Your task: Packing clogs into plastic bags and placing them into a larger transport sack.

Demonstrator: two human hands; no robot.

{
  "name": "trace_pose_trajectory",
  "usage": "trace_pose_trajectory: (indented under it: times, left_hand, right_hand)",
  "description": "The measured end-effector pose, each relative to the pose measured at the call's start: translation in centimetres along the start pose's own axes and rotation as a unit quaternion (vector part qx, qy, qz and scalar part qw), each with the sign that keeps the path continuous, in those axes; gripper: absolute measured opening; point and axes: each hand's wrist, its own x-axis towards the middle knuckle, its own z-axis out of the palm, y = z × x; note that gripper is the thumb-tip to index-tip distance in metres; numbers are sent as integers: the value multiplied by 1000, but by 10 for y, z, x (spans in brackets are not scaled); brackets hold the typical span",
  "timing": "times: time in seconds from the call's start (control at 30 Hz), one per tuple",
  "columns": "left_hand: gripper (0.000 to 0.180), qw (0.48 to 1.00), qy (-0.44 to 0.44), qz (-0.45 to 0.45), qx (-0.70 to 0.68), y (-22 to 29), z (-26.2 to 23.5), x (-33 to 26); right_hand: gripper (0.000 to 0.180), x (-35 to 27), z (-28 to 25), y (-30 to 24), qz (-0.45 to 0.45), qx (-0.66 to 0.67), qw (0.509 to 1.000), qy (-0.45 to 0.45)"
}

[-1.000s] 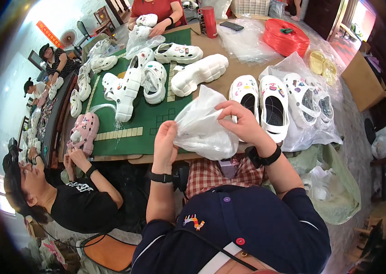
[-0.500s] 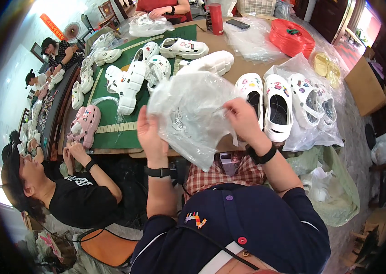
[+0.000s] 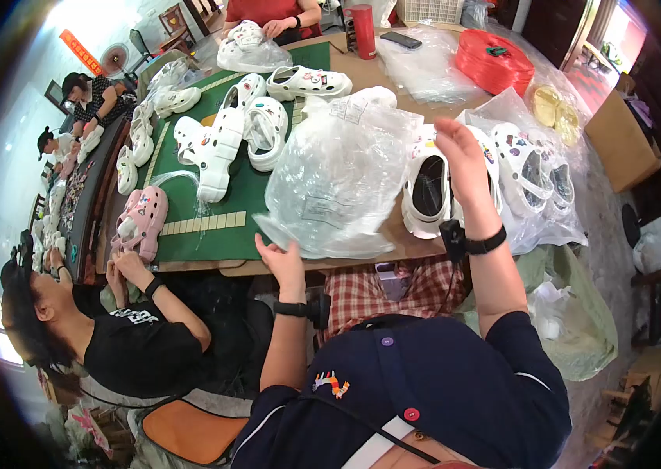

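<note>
A clear plastic bag [image 3: 334, 184] lies spread on the table in front of me, its far end against a white platform clog [image 3: 377, 95]. My left hand [image 3: 283, 266] is at the bag's near left corner, fingers apart beside the lifted edge. Over a pair of white clogs to the right, my right hand [image 3: 462, 156] is raised with its fingers stretched out and nothing in them. The left clog [image 3: 426, 180] of that pair, dark inside, shows well; my hand and wrist partly cover the right clog [image 3: 493, 168].
Bagged white clogs [image 3: 524, 172] lie farther right, near a red twine roll [image 3: 494, 62]. Loose white clogs [image 3: 217, 148] rest on the green mat [image 3: 213, 244]. A co-worker at left handles a pink clog [image 3: 143, 223]; another across the table handles bagged clogs [image 3: 252, 48].
The plastic bag has come down flat onto the table. My right hand has let go of it and moved right over the clogs; my left hand has moved lower. The person across has shifted the bagged clogs.
</note>
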Motion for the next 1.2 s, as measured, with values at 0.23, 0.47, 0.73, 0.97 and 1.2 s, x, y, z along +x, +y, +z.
trace_pose_trajectory:
  times: [0.23,0.47,0.73,0.97,1.2]
  left_hand:
    - [71,782,-181,337,492,23,-17,8]
    - [23,744,-274,442,420,15,-4,5]
    - [27,747,-299,445,393,23,-28,-25]
    - [41,745,-334,406,410,26,-6,-42]
    - [30,689,-418,537,248,38,104,-77]
  right_hand:
    - [29,-40,-69,30,10,-213,975,57]
    - [81,-26,-48,35,78,-542,834,-69]
    - [51,5,-59,45,154,-555,814,-79]
    - [30,-23,-118,36,78,-170,982,36]
    - [44,-104,-151,-18,36,226,973,14]
